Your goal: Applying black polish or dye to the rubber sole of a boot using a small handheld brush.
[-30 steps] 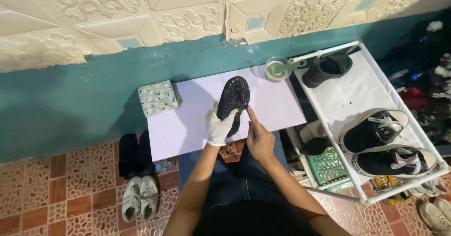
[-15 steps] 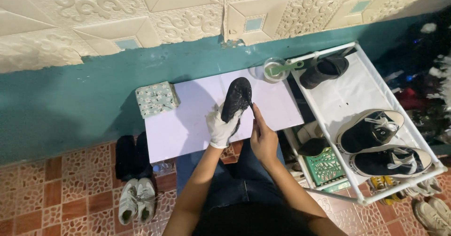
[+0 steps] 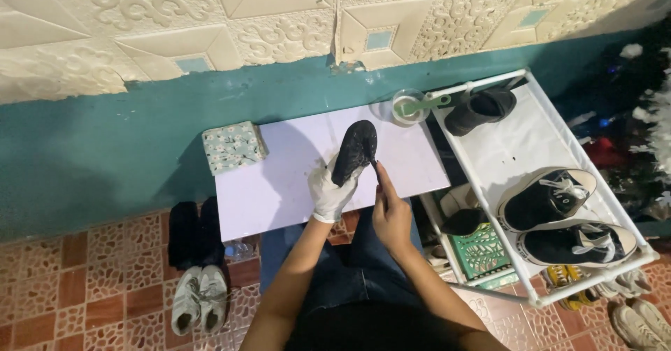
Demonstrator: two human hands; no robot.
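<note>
**Holding a dark shoe sole-up over the white desk**

Gripping the dark shoe (image 3: 355,152) from below, the left hand (image 3: 330,194) wears a white glove and has its fingers wrapped around the heel end, so the shoe stands tilted with its speckled sole facing the camera and its toe pointing toward the wall. The shoe is held above the middle-right part of the white desk (image 3: 279,183), not resting on it. The right hand (image 3: 390,215) is bare and sits just beside the shoe's right edge; its fingers are drawn together around a thin dark tool (image 3: 375,173) whose tip touches the side of the sole, though what kind of tool it is cannot be told.

On the desk's far left corner lies a small floral-patterned box (image 3: 234,147). At the far right corner stands a clear round bowl (image 3: 409,106) with a green-handled brush (image 3: 430,103) resting across it.

To the right of the desk is a white shoe rack (image 3: 517,141). Its top shelf carries one black shoe (image 3: 481,110) near the wall and a pair of black-and-white sneakers (image 3: 559,215) nearer the person. A green basket (image 3: 482,249) shows under the rack. On the tiled floor left of the desk lie a pair of black shoes (image 3: 194,232) and a pair of white sneakers (image 3: 199,298).
</note>
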